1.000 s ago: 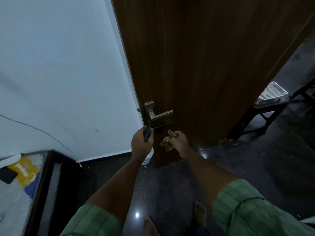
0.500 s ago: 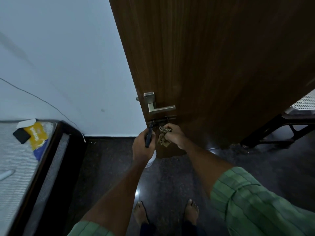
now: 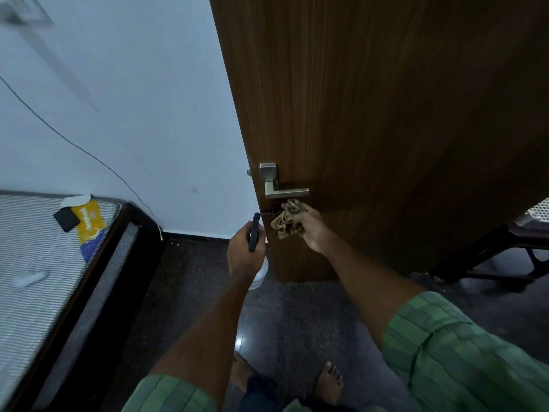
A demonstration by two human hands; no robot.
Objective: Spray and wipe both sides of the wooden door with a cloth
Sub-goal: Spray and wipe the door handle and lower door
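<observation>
Left hand [image 3: 246, 251] grips the spray bottle [image 3: 258, 264], fingers curled round its dark trigger head, white body hanging below the fist; nozzle points up toward the door's free edge. Right hand [image 3: 309, 226] holds a bunched tan cloth [image 3: 287, 219], pressed at or just off the wood directly beneath the lever handle [image 3: 282, 188]; actual contact cannot be told.

Wooden door [image 3: 386, 114] stands ajar, straight ahead and to the right of both hands, long axis vertical, near edge running down past the handle to the dark floor [image 3: 297, 322]. Only the face toward the camera shows; far face hidden.

Judgement: right hand is nearer the panel, so wiping falls to it, with strokes likely running up or rightward along the grain. Left hand sits at the edge, placed to spray.

Far left: striped mattress [image 3: 35, 263] with a yellow packet [image 3: 89, 221], well apart. Far right: dark furniture frame [image 3: 490, 257].
</observation>
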